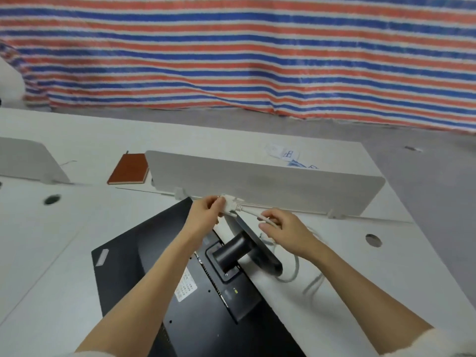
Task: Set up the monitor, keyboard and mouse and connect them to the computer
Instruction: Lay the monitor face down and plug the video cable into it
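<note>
Here a white desk [77, 253] is seen, backed by a grey divider [257, 181] and, further off, a red, white and blue striped tarp [231, 52]. Beyond the divider a brown notebook [128, 169] is laid flat, and some papers [286, 153] are seen near its far right end. Round holes [52, 199] are cut in the desk on either side of the divider. The monitor [159, 266] is laid face down just in front of the divider, black back upward, its stand [247, 243] jutting up. A white cable [293, 269] is looped on the desk beside the stand. The cable's plug [229, 205] is pinched by the left hand [206, 215] above the stand; the cable is held by the curled fingers of the right hand [286, 230].
</note>
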`<act>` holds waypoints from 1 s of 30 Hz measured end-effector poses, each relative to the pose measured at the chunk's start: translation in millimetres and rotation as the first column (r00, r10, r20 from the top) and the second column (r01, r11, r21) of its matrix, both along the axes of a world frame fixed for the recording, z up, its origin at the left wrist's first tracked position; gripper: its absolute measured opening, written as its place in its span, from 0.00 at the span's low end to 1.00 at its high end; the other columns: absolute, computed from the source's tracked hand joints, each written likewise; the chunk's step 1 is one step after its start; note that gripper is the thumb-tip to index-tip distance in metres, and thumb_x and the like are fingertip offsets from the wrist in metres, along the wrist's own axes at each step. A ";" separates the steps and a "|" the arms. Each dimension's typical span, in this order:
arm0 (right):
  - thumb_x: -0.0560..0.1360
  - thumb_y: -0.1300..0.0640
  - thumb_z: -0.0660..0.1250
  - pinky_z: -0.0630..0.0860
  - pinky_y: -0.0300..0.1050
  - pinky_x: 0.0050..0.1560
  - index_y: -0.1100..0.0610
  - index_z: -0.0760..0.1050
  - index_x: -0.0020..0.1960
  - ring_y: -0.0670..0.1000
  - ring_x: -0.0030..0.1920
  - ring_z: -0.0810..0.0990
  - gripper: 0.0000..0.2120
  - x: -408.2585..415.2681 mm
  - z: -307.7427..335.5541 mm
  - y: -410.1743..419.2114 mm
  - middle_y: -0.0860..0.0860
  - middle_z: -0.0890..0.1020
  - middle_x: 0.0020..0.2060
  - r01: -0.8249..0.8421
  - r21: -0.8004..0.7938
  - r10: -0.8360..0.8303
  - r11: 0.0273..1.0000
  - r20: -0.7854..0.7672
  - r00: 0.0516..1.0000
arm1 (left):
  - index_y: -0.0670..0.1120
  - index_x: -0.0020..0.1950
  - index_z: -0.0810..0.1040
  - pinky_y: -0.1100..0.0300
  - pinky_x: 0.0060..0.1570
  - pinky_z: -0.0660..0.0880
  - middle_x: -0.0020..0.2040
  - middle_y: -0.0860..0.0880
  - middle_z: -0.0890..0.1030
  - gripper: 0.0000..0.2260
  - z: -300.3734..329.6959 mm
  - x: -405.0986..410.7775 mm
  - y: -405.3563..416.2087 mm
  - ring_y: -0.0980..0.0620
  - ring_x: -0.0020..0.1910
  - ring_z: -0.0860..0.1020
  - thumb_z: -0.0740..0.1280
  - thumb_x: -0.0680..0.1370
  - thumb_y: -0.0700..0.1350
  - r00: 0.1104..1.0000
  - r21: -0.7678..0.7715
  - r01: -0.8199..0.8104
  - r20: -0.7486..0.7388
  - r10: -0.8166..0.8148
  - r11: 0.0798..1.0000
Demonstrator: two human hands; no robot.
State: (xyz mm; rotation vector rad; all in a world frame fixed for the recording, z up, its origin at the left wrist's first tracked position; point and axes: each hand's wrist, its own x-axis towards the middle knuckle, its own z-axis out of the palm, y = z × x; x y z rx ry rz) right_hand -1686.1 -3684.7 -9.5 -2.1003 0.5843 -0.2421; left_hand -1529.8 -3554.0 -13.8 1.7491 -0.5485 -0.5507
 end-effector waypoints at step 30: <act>0.75 0.64 0.59 0.61 0.51 0.65 0.56 0.69 0.68 0.56 0.64 0.70 0.21 71.4 -57.6 -43.2 0.54 0.74 0.63 0.138 -0.674 -0.249 0.726 -0.070 0.966 | 0.40 0.38 0.72 0.65 0.34 0.73 0.35 0.43 0.72 0.10 -102.4 46.4 15.5 0.52 0.34 0.77 0.58 0.79 0.36 0.844 0.015 -0.339 -0.438 0.311 0.941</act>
